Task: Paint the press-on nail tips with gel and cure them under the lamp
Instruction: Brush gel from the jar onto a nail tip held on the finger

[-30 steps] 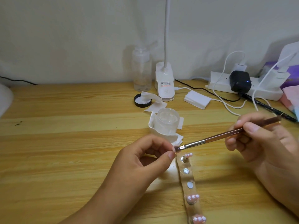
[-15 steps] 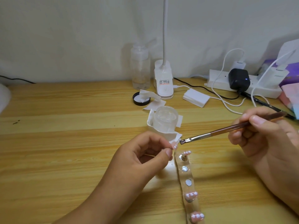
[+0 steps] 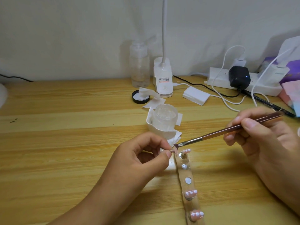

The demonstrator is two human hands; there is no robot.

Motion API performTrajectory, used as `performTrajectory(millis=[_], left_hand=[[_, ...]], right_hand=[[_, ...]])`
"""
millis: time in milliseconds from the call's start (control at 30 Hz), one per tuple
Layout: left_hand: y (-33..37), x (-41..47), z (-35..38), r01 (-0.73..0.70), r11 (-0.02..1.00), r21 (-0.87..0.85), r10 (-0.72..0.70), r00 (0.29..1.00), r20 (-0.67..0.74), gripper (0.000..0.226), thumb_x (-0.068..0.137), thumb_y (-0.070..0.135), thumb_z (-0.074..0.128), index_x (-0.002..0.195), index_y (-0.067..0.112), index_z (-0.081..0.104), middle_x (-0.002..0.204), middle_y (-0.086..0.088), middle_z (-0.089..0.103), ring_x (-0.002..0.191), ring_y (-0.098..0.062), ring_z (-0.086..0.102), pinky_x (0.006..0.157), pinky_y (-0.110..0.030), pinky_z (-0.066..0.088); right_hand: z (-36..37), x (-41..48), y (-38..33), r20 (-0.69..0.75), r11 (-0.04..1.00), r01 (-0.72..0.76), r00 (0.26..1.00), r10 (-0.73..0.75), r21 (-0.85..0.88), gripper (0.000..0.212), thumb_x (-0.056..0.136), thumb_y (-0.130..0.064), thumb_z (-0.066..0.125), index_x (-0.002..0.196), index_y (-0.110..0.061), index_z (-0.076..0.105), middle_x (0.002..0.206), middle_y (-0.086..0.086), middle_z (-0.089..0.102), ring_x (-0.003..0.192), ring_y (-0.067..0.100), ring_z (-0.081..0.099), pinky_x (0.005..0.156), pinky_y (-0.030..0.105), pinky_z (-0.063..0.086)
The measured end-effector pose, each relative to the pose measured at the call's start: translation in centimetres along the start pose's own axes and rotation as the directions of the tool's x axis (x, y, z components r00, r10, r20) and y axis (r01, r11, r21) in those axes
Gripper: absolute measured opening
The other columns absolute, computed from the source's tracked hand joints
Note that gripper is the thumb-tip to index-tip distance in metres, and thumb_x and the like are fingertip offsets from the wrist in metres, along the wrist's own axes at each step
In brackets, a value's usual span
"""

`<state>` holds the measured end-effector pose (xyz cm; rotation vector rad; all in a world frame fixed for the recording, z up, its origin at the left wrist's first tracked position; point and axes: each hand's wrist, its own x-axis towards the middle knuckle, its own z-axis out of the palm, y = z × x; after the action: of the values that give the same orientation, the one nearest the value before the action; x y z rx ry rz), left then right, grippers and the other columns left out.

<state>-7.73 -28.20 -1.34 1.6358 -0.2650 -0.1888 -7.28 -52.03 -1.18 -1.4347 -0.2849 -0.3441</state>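
My left hand (image 3: 142, 157) pinches a small pink nail tip (image 3: 175, 150) between thumb and forefinger, just above the near end of a clear holder strip (image 3: 188, 173). My right hand (image 3: 259, 137) grips a brown-handled brush (image 3: 227, 129); its dark bristle end sits right at the held tip. Three pink tips with white dots (image 3: 191, 193) stand on the strip's pegs. An open clear gel jar (image 3: 165, 118) stands in white wipes behind my hands. The white gooseneck lamp (image 3: 163, 78) stands at the back by the wall.
A clear pump bottle (image 3: 139, 65), a black lid (image 3: 140, 96) and loose wipes lie near the lamp base. A white power strip (image 3: 243, 83) with plugs and cables runs along the back right, with a white pad stack (image 3: 195, 95) and a purple box (image 3: 290, 70).
The brush tip drew back from the held nail tip, then returned to it. My left hand stayed in place, still pinching the tip.
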Motion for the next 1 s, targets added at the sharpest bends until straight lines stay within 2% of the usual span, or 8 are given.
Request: performTrajectory(millis=[167, 300, 467, 567, 667, 833, 933, 1000], left_hand=[[0.01, 0.00, 0.06, 0.003, 1.000, -0.001, -0.003, 1.000, 0.001, 0.025, 0.062, 0.045, 0.067, 0.078, 0.026, 0.071, 0.084, -0.015, 0.066, 0.066, -0.010, 0.056, 0.061, -0.026, 0.047], [-0.05, 0.05, -0.02, -0.006, 1.000, 0.004, 0.006, 1.000, -0.003, 0.025, 0.062, 0.045, 0.066, 0.078, 0.028, 0.071, 0.080, -0.012, 0.065, 0.063, -0.006, 0.054, 0.059, -0.022, 0.046], [-0.19, 0.08, -0.13, -0.017, 1.000, -0.010, 0.017, 1.000, 0.005, 0.022, 0.066, 0.044, 0.067, 0.079, 0.027, 0.071, 0.080, -0.003, 0.067, 0.068, -0.005, 0.056, 0.062, -0.019, 0.046], [-0.20, 0.10, -0.16, -0.050, 0.999, -0.010, 0.050, 0.999, -0.011, 0.020, 0.069, 0.043, 0.068, 0.081, 0.027, 0.071, 0.088, -0.003, 0.066, 0.076, -0.004, 0.058, 0.067, -0.014, 0.046], [-0.11, 0.14, -0.07, -0.048, 0.999, -0.024, 0.048, 0.999, -0.008, 0.016, 0.070, 0.040, 0.072, 0.081, 0.027, 0.072, 0.087, -0.005, 0.068, 0.075, -0.003, 0.058, 0.066, -0.014, 0.047], [-0.07, 0.07, 0.01, -0.031, 0.999, -0.027, 0.031, 1.000, 0.000, 0.021, 0.066, 0.044, 0.070, 0.079, 0.029, 0.073, 0.073, 0.010, 0.067, 0.067, -0.001, 0.057, 0.061, -0.013, 0.046], [0.01, 0.04, 0.03, -0.022, 0.999, -0.025, 0.022, 1.000, -0.003, 0.008, 0.070, 0.033, 0.074, 0.077, 0.029, 0.074, 0.072, 0.011, 0.068, 0.065, -0.001, 0.057, 0.061, -0.013, 0.046], [0.04, 0.01, 0.04, -0.017, 0.999, -0.030, 0.017, 1.000, -0.010, 0.006, 0.072, 0.029, 0.072, 0.077, 0.029, 0.074, 0.070, 0.011, 0.068, 0.064, -0.001, 0.058, 0.061, -0.014, 0.046]], right_hand=[[-0.10, 0.14, -0.10, -0.013, 0.996, -0.015, 1.000, 0.016, 0.085, 0.014, 0.080, -0.025, 0.058, 0.077, -0.026, 0.071, 0.072, -0.003, 0.064, 0.061, 0.011, 0.064, 0.060, 0.019, 0.053], [0.12, 0.08, -0.17, 0.034, 0.993, -0.067, 0.997, 0.064, 0.102, 0.016, 0.081, -0.016, 0.058, 0.074, -0.025, 0.070, 0.069, -0.002, 0.064, 0.059, 0.011, 0.063, 0.058, 0.018, 0.052], [-0.20, 0.26, 0.15, -0.031, 0.997, -0.060, 0.998, 0.061, 0.044, 0.029, 0.088, -0.013, 0.048, 0.076, -0.026, 0.071, 0.071, -0.001, 0.065, 0.063, 0.012, 0.065, 0.062, 0.020, 0.054], [-0.45, 0.43, 0.15, -0.067, 0.993, -0.054, 0.996, 0.061, 0.108, 0.031, 0.089, -0.011, 0.046, 0.076, -0.025, 0.070, 0.071, -0.002, 0.065, 0.063, 0.010, 0.063, 0.061, 0.019, 0.053], [-0.48, 0.52, 0.00, -0.041, 0.984, -0.050, 0.997, 0.058, 0.169, 0.026, 0.087, -0.012, 0.051, 0.076, -0.026, 0.070, 0.070, -0.005, 0.064, 0.063, 0.008, 0.063, 0.059, 0.018, 0.051], [-0.09, 0.34, -0.16, 0.017, 0.989, -0.061, 0.998, 0.059, 0.136, 0.013, 0.079, -0.024, 0.057, 0.076, -0.025, 0.070, 0.071, -0.002, 0.063, 0.062, 0.011, 0.063, 0.060, 0.019, 0.052], [0.12, 0.25, -0.04, -0.024, 0.996, -0.041, 0.999, 0.043, 0.074, 0.010, 0.084, -0.023, 0.065, 0.077, -0.026, 0.071, 0.071, -0.003, 0.065, 0.063, 0.011, 0.064, 0.061, 0.019, 0.053], [-0.10, 0.26, 0.09, -0.059, 0.998, -0.030, 0.998, 0.033, 0.050, 0.018, 0.091, -0.019, 0.062, 0.078, -0.026, 0.071, 0.070, -0.004, 0.066, 0.064, 0.010, 0.065, 0.062, 0.018, 0.053]])
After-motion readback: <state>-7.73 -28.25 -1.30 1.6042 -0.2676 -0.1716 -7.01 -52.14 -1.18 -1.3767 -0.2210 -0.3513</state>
